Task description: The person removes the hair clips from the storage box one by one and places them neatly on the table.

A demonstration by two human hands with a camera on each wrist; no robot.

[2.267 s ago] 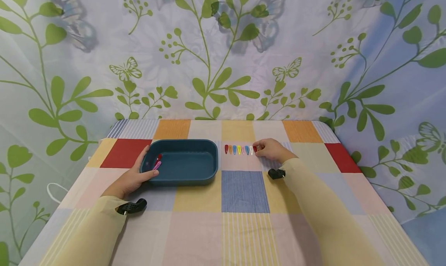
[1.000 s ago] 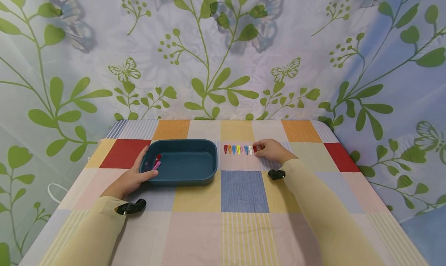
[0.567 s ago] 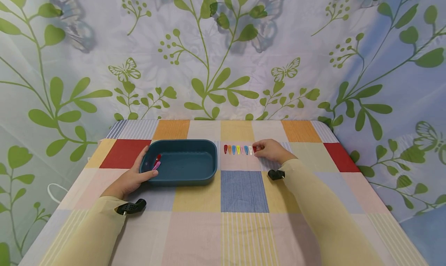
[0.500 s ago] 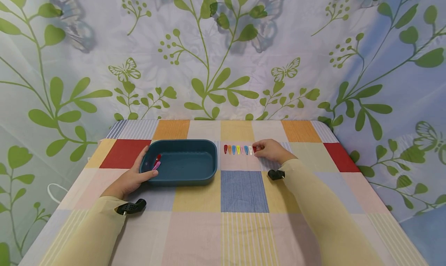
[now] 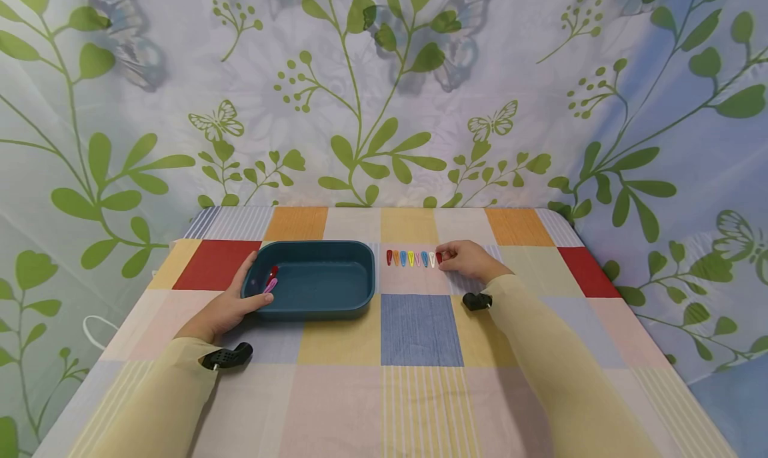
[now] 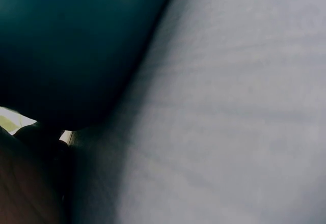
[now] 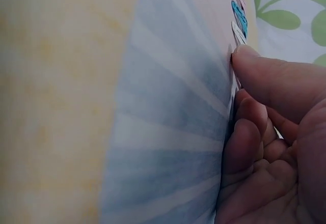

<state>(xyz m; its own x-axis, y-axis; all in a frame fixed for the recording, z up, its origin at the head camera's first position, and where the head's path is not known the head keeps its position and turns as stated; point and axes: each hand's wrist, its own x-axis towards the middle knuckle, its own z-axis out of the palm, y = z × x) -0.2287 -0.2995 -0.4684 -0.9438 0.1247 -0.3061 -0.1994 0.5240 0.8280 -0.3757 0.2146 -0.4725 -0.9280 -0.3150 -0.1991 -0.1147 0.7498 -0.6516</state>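
A dark teal plastic box point(image 5: 324, 311) stands left of centre on the table. My left hand point(image 5: 222, 308) holds its left end, the thumb over the near rim and the fingers along the outer wall. Inside, by that end, lie a red snap hair clip point(image 5: 273, 272) and a pink one point(image 5: 271, 285). Right of the box runs a row of several coloured hair clips, a yellow clip point(image 5: 411, 258) and a white clip point(image 5: 432, 259) among them. At the row's right end my right hand point(image 5: 471, 259) pinches a dark red hair clip point(image 5: 439, 258), mostly covered by the fingertips.
A patchwork cloth point(image 5: 420, 331) covers the table. Behind it hangs a leaf-patterned curtain point(image 5: 384, 158). A white cable point(image 5: 90, 331) loops at the table's left edge. Black wrist cameras point(image 5: 227, 357) sit at both cuffs.
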